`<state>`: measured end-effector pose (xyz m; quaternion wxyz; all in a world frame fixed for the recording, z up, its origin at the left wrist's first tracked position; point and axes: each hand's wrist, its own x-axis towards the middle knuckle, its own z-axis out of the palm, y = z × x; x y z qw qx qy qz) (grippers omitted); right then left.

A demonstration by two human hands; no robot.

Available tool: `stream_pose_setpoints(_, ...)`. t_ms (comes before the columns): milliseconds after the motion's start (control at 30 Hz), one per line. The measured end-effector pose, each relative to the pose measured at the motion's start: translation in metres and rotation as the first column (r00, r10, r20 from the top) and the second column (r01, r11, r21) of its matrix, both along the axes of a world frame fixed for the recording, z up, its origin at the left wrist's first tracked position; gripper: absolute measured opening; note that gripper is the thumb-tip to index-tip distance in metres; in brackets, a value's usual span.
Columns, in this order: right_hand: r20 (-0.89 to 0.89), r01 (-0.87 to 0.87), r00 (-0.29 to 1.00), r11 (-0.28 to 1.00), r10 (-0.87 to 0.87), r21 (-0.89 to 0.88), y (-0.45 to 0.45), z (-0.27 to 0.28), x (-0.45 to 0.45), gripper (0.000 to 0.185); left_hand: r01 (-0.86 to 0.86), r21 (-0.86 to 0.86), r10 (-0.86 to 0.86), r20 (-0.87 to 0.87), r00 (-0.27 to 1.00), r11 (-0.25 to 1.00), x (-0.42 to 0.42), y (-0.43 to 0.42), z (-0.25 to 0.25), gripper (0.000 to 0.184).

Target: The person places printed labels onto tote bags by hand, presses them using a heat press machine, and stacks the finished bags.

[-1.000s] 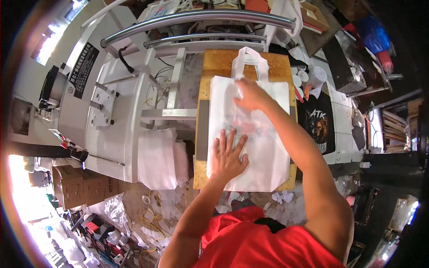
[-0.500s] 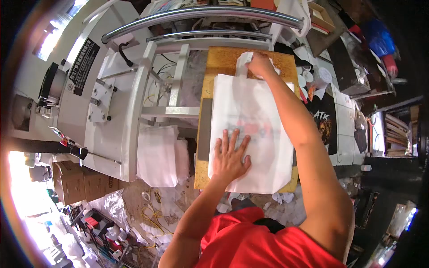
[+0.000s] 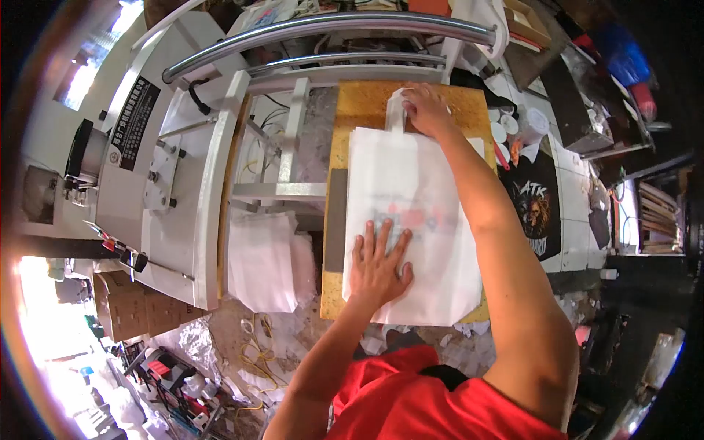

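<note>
A white fabric tote bag (image 3: 418, 286) lies flat on a yellow-brown board (image 3: 363, 103), its handle (image 3: 395, 117) laid out toward the far edge. A faint red and grey print shows through the cloth. My left hand (image 3: 380, 271) rests palm down on the lower left of the bag, fingers spread. At the far end, my right hand (image 3: 429, 110) lies over the top of the handle, its fingers stretched across it and the thumb apart. My right hand and forearm hide part of the handle and the bag's right edge.
A white-framed press machine (image 3: 187, 191) with a chrome bar (image 3: 330, 26) stands to the left and behind. A stack of white bags (image 3: 264, 260) sits left of the board. On the right are a black printed cloth (image 3: 534, 209) and plastic cups (image 3: 506, 125). Scraps litter the floor.
My right hand's fingers have straightened and spread over the handle, where they were more bunched before. My left hand stays on the bag. The whole view has shifted slightly.
</note>
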<state>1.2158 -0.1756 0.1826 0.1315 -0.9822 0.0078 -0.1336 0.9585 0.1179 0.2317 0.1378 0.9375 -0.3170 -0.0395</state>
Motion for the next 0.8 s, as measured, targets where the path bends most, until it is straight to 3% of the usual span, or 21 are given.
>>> stream_pose_setpoints(133, -0.049, 0.098, 0.993, 0.991, -0.103, -0.088, -0.01, -0.009, 0.014, 0.053, 0.008, -0.035, -0.008, -0.011, 1.0, 0.999, 0.001, 0.0, -0.005, 0.068)
stream_pose_setpoints(200, -0.181, 0.19, 0.954, 0.949, -0.239, -0.252, -0.01, -0.004, 0.02, 0.058, 0.007, -0.025, -0.007, -0.016, 1.0, 1.0, 0.004, -0.001, -0.004, 0.068)
stream_pose_setpoints(333, -0.296, 0.203, 0.914, 0.945, -0.277, -0.256, -0.01, 0.008, 0.029, 0.059, 0.017, -0.015, -0.017, -0.024, 1.0, 1.0, 0.001, 0.0, -0.003, 0.068)
stream_pose_setpoints(400, -0.319, 0.321, 0.892, 0.945, -0.321, -0.053, -0.014, 0.001, 0.042, 0.059, 0.012, -0.016, -0.012, -0.011, 1.0, 1.0, 0.003, -0.001, -0.004, 0.068)
stream_pose_setpoints(433, -0.318, 0.319, 0.893, 0.946, -0.318, -0.051, -0.017, 0.0, 0.044, 0.059, 0.013, -0.027, -0.014, -0.014, 1.0, 1.0, 0.003, 0.0, -0.004, 0.068)
stream_pose_setpoints(500, -0.099, 0.304, 0.952, 0.928, -0.289, 0.214, -0.021, 0.008, 0.042, 0.055, 0.013, -0.043, -0.014, -0.014, 1.0, 0.999, 0.002, 0.001, -0.004, 0.068)
stream_pose_setpoints(533, -0.094, 0.303, 0.953, 0.93, -0.289, 0.209, -0.024, 0.012, 0.041, 0.055, 0.011, -0.029, -0.011, -0.029, 1.0, 1.0, 0.002, 0.001, -0.003, 0.068)
stream_pose_setpoints(600, 0.185, 0.248, 0.942, 0.951, -0.281, 0.183, -0.025, 0.026, 0.027, 0.043, 0.012, -0.017, -0.012, -0.042, 0.999, 1.0, 0.001, 0.0, -0.003, 0.068)
stream_pose_setpoints(633, 0.192, 0.25, 0.94, 0.951, -0.283, 0.181, -0.023, 0.032, 0.02, 0.043, 0.012, -0.011, -0.013, -0.046, 0.999, 1.0, 0.001, 0.0, -0.003, 0.068)
stream_pose_setpoints(700, 0.579, 0.072, 0.796, 0.977, -0.179, 0.202, -0.02, 0.038, 0.008, 0.03, 0.014, -0.009, -0.015, -0.045, 0.999, 1.0, 0.001, 0.0, -0.002, 0.068)
stream_pose_setpoints(733, 0.582, 0.075, 0.793, 0.977, -0.179, 0.198, -0.019, 0.039, -0.002, 0.03, 0.017, -0.012, -0.017, -0.032, 0.999, 1.0, 0.0, 0.001, -0.002, 0.068)
stream_pose_setpoints(800, 0.736, -0.121, 0.673, 0.992, 0.069, 0.018, 0.0, 0.056, -0.036, 0.025, 0.017, -0.017, -0.017, -0.018, 1.0, 1.0, 0.0, 0.002, -0.003, 0.067)
